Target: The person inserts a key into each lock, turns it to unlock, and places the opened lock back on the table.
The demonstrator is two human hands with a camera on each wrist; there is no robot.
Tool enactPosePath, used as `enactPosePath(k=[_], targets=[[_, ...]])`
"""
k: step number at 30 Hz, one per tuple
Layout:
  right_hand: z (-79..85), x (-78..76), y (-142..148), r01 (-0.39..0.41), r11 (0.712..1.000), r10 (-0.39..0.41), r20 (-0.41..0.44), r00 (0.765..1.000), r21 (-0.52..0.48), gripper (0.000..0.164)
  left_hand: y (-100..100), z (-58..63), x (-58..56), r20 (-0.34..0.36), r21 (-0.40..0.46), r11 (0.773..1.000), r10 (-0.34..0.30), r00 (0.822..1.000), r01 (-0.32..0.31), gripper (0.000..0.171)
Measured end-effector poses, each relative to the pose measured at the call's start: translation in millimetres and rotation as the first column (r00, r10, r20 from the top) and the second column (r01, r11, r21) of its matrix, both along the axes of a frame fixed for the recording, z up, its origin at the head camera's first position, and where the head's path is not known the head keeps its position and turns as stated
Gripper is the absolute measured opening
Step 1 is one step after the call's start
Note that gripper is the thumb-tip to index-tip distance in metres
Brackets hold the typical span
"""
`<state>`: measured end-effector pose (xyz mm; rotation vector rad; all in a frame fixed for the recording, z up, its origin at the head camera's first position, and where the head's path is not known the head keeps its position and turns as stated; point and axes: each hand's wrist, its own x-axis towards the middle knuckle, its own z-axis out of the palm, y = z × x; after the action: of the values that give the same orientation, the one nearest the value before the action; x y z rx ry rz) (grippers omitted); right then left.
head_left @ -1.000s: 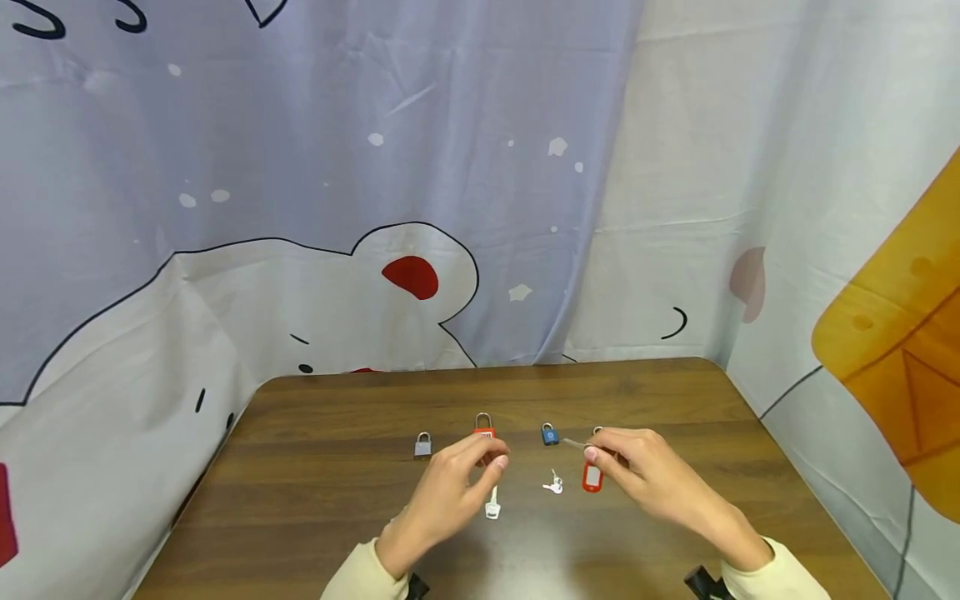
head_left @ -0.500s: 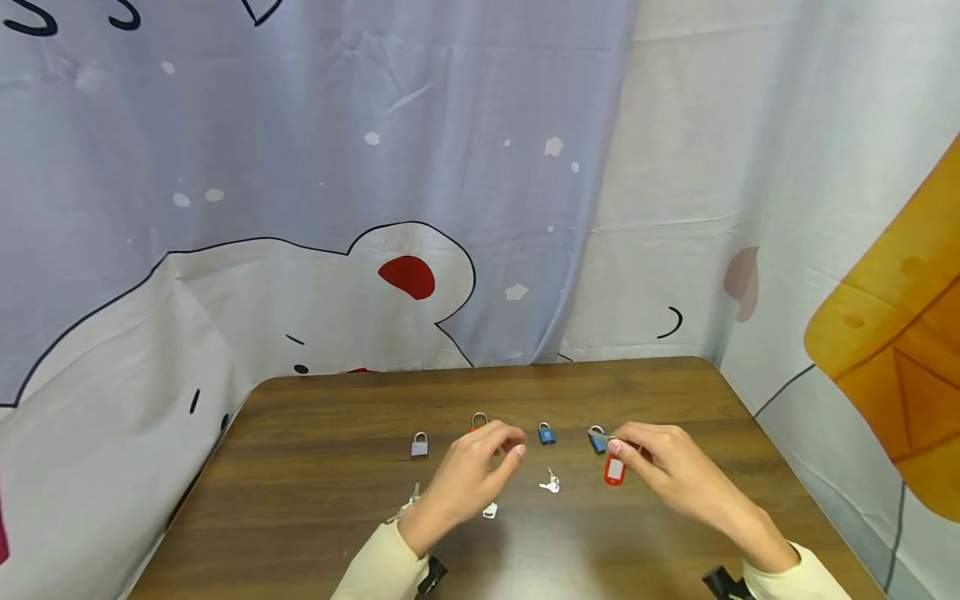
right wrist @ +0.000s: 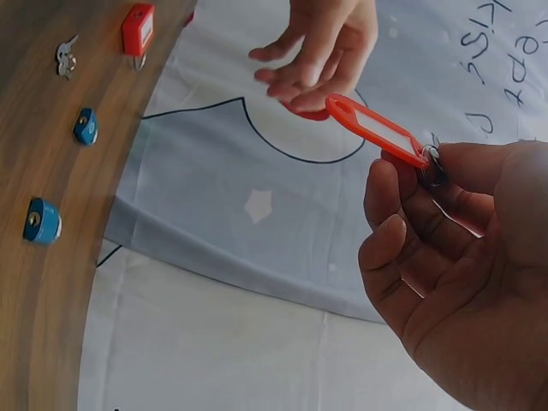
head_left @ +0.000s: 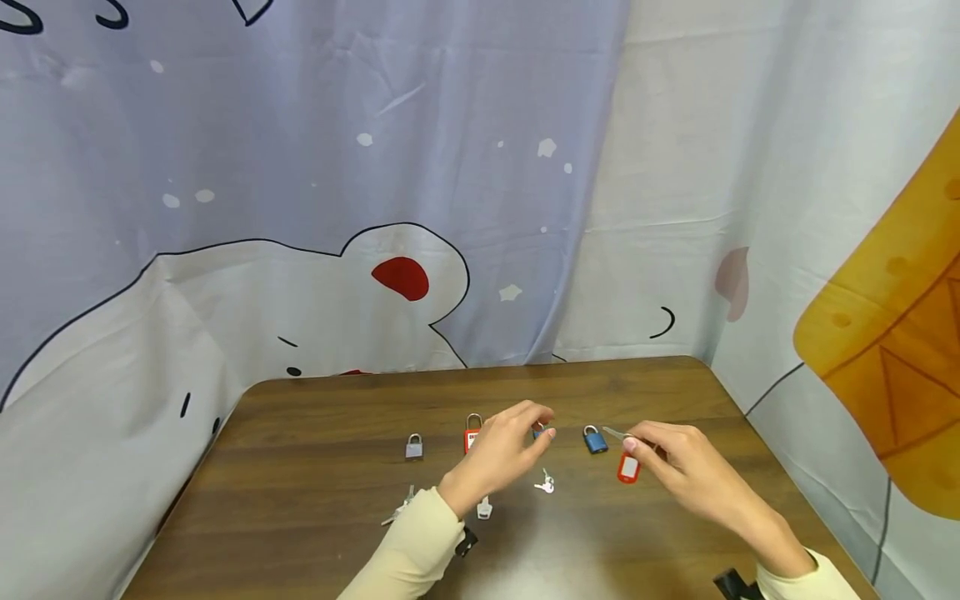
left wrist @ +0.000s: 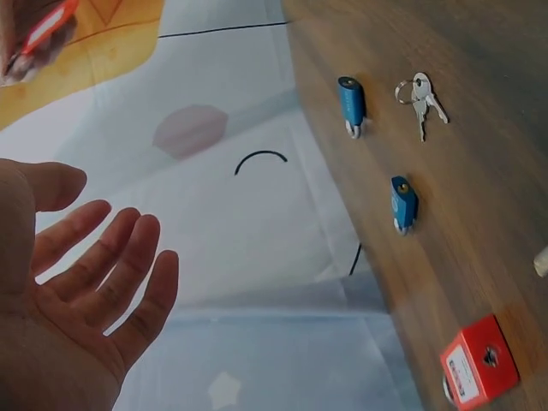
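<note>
Red key tag [head_left: 628, 468] and its key [head_left: 615, 432] on a metal ring [right wrist: 432, 160], pinched between thumb and fingers of the right hand [head_left: 675, 462], raised off the table [head_left: 315, 467] at the right. Gripped near the ring, presumably to leave the blade free, pointing left towards the larger blue padlock [head_left: 596, 441]. Left hand [head_left: 498, 450] relaxed, fingers loosely bent, grasping nothing, raised before the smaller blue padlock [left wrist: 404, 204]. 4 padlocks in 1 far row, silver keys [head_left: 546, 482] laid nearer, probably to stay easy to tell apart. Flat, plastic-looking tag, round-ended, with a pale label; rounded larger blue body, faceted smaller; boxy red padlock [left wrist: 492, 364]; wood-grained tabletop; creased curtain [head_left: 517, 208] behind.
</note>
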<state>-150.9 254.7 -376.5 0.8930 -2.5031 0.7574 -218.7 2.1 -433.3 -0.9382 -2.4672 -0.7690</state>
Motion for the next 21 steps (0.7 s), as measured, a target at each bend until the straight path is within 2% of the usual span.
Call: enactPosePath(k=[5,9,16,21], targets=[[0.7,1.6,2,0.002,1.0,-0.002,0.01,1.0,-0.023,0.02,21,-5.9,-11.4,0.055,-0.031,1.0,-0.004,0.998,0.006,0.02],[0.7,1.8,2,-0.005,1.0,0.005,0.012,1.0,-0.024,0.02,40,-17.5,-19.0,0.114,-0.056,0.998,-0.004,0.993,0.011,0.021],[0.6,2.0,1,-0.005,1.0,0.005,-0.002,1.0,-0.021,0.02,73,-38.8,-28.9,0.131,-0.118,0.993,0.021,0.991,-0.005,0.022],[0.2,0.9,0,0.003,1.0,-0.003,-0.02,1.0,0.008,0.02,86,-49.7,-35.1,0.187,-0.136,0.99,0.052,0.981,-0.027,0.023]])
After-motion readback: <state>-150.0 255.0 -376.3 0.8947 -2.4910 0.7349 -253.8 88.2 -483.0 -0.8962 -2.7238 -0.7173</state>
